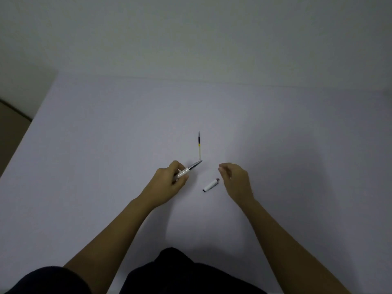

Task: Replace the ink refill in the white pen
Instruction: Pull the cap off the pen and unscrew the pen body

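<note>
My left hand (169, 180) grips the white pen (188, 169), whose silver tip section points up and to the right, above the table. Just beyond that tip an ink refill (199, 145) lies on the table, its point facing away from me, with a dark part and a yellow band. The pen's white cap (211, 185) lies on the table between my two hands. To the right of the cap, my right hand (235, 179) hovers with fingers loosely curled and nothing in them.
A wide white table (106, 166) fills the view, its left edge running diagonally at the far left and its far edge meeting a pale wall. My dark-clothed lap shows at the bottom.
</note>
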{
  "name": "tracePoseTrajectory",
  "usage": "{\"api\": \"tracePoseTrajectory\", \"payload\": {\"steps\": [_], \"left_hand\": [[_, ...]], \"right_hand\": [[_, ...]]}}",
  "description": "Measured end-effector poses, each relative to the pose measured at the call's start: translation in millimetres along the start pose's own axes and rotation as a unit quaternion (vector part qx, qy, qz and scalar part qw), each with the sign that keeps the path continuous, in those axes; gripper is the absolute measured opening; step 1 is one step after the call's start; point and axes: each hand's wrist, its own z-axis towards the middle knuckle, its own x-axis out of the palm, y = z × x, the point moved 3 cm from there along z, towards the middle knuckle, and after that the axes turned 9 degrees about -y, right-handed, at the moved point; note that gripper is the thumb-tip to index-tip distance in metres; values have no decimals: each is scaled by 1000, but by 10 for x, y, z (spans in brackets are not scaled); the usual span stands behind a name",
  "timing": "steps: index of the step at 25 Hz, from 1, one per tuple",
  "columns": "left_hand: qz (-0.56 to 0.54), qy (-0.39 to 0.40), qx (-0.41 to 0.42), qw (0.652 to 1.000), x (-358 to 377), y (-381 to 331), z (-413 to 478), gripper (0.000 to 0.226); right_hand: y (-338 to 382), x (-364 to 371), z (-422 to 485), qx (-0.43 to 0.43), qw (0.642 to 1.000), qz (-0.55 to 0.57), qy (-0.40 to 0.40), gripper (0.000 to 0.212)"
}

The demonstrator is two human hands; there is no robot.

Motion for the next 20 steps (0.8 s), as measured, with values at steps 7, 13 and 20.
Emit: {"api": "tracePoseTrajectory", "payload": {"steps": [7,13,20], "left_hand": [[87,-25,166,982,-216,-425,-31,23],[122,-52,216,967,-274,-607,-63,22],[79,-54,169,981,-232,-655,-50,24]], "right_hand": [[634,-591,192,-66,976,28,207,32],[927,-576,124,-94,939,-57,326,34],[981,-738,52,-351,929,-57,105,10]]}}
